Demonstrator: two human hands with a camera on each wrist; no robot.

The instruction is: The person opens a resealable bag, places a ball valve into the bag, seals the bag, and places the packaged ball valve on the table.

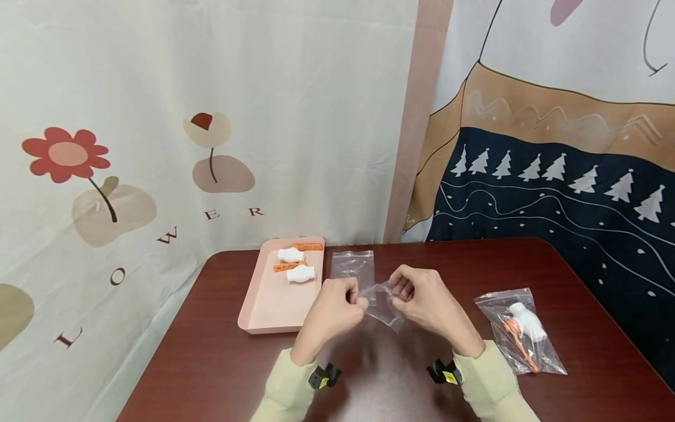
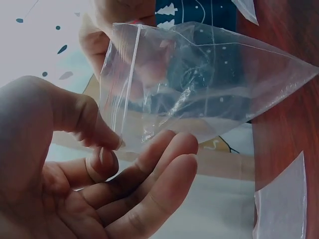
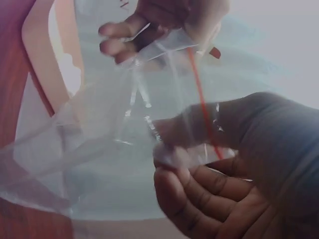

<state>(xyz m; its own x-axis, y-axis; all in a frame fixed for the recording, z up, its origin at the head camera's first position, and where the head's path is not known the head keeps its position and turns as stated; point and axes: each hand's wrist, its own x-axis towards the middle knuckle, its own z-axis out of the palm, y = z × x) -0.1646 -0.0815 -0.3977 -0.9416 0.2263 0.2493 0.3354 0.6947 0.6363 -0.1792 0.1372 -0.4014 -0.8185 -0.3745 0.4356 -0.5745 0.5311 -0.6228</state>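
A clear zip-lock bag (image 1: 384, 313) is held up over the table between both hands. My left hand (image 1: 337, 305) pinches one side of it near the mouth, thumb against index finger, the other fingers loosely extended. On the opposite side, my right hand (image 1: 424, 296) pinches the bag between thumb and fingers. The pale zip strip (image 2: 132, 74) runs between the hands in the left wrist view, and a red line (image 3: 202, 99) marks the mouth in the right wrist view. Nothing shows inside this bag. Behind it, another clear zip-lock bag (image 1: 353, 265) lies flat on the table.
A pink tray (image 1: 263, 308) at the left carries two white shaped pieces (image 1: 300, 274) and two orange perforated strips (image 1: 287, 266). At the right lies a filled zip-lock bag (image 1: 554, 360) containing a white piece and an orange piece. A printed curtain (image 1: 316, 117) hangs behind the table (image 1: 195, 351).
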